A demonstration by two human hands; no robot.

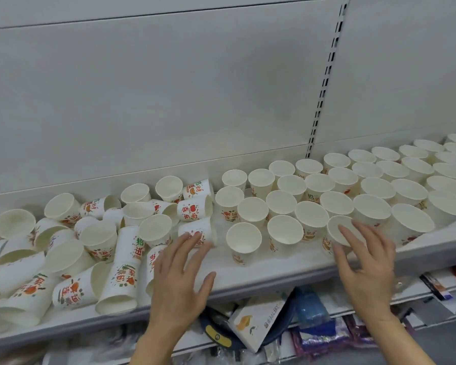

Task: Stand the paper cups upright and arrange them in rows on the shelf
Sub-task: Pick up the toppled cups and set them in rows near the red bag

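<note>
White paper cups with red and green print cover the shelf (248, 279). On the left several cups lie tipped in a heap (71, 248). From the middle to the right, upright cups stand in slanted rows (353, 185). My left hand (182, 272) hovers with spread fingers; its fingertips reach a tipped cup (195, 230) at the heap's right edge. My right hand (366, 262) is spread too, fingers over the rim of an upright front-row cup (334, 230). A lone upright cup (244, 241) stands between my hands. Neither hand holds anything.
The shelf's grey back panel rises behind the cups, with a slotted upright (324, 83) right of centre. Below the shelf's front lip a lower shelf holds packaged goods, among them a white carton (258, 320) and blue packets (311, 306).
</note>
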